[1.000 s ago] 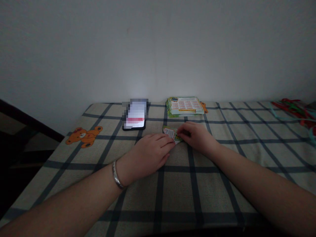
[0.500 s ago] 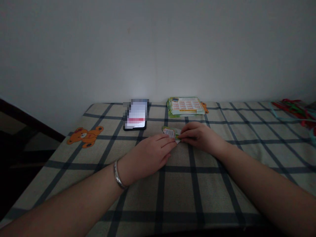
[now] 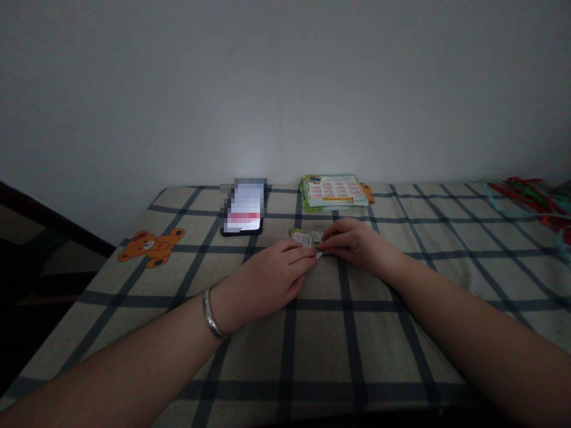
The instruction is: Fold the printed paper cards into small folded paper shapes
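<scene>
while the right hand [image 3: 359,246] pinches the small paper [image 3: 302,239] in closed fingers [image 3: 336,240] and the left hand [image 3: 277,273] covers part, grip hidden from me, uneven pulling could tear it.

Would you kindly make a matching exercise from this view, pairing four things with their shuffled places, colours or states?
1. phone
2. stack of printed sheets
3. bracelet
4. small printed paper

A. silver-coloured
B. touched by the left hand and right hand
C. beside the wall, with a bear print partly showing at its right
D. screen lit

Pairs: 1-D, 2-C, 3-A, 4-B
</scene>
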{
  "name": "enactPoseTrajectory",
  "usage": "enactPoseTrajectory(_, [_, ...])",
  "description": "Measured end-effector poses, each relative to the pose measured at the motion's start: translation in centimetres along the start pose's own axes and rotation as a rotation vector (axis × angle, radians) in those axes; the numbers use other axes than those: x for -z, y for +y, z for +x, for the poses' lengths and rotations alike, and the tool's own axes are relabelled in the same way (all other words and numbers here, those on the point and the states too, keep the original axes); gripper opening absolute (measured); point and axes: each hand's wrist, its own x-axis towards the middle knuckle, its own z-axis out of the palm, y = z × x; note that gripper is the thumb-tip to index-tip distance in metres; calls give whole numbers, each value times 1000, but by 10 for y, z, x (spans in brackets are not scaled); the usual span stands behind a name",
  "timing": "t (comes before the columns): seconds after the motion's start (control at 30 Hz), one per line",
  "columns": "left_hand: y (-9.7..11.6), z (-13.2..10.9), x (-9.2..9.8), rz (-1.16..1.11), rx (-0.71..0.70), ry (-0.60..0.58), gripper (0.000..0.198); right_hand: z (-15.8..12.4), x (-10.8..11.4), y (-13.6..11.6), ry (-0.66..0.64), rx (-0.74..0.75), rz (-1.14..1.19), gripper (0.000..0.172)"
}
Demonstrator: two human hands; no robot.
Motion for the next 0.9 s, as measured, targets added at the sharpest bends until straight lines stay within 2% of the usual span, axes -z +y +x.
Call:
enactPoseTrajectory(0.6, [0,1,0,-3,16,-25,37,-2,0,0,4,17,-51,16])
enactPoseTrajectory(0.77, [1,2,1,10,35,-29,35,-4,9,-7,11,104,-156,17])
enactPoseTrajectory(0.9, [1,1,-1,36,44,-26,34,-1,17,-16,-129,190,-266,21])
